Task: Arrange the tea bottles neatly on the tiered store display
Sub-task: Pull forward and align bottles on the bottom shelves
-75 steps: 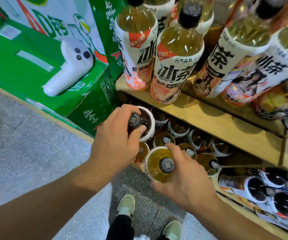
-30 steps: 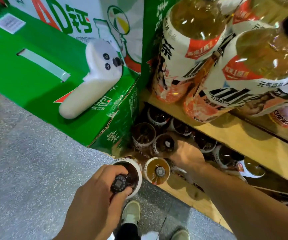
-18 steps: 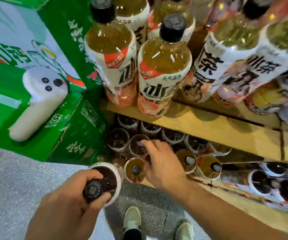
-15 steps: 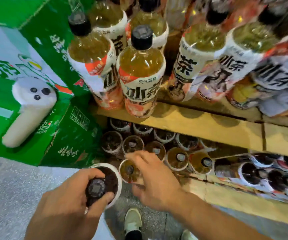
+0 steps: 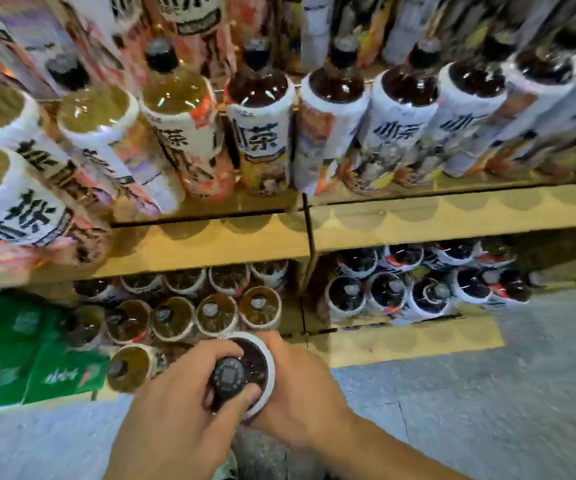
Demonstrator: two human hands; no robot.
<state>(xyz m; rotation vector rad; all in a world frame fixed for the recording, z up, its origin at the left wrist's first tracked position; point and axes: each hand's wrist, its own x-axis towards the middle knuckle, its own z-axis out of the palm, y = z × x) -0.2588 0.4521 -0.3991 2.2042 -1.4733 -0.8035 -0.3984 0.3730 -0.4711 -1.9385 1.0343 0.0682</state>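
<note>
I look down on a dark tea bottle (image 5: 255, 358) with a black cap, held in front of the lowest wooden tier (image 5: 401, 341). My left hand (image 5: 179, 407) grips its neck and cap. My right hand (image 5: 300, 386) wraps its right side. A light tea bottle (image 5: 130, 367) stands just left of it at the tier's front. Behind it a row of light tea bottles (image 5: 217, 313) fills the lowest tier, and dark ones (image 5: 387, 294) stand to the right. Upright labelled bottles (image 5: 262, 133) line the upper wooden tier (image 5: 453, 216).
A green carton (image 5: 20, 362) sits on the floor at the left, against the display. Grey speckled floor (image 5: 487, 410) spreads right and below. A vertical divider (image 5: 309, 237) splits the tiers into left and right sections. The frame is motion-blurred.
The view has swung right, off the green cartons. My right hand left the bottle caps on the lowest tier and closed on the dark bottle that my left hand holds.
</note>
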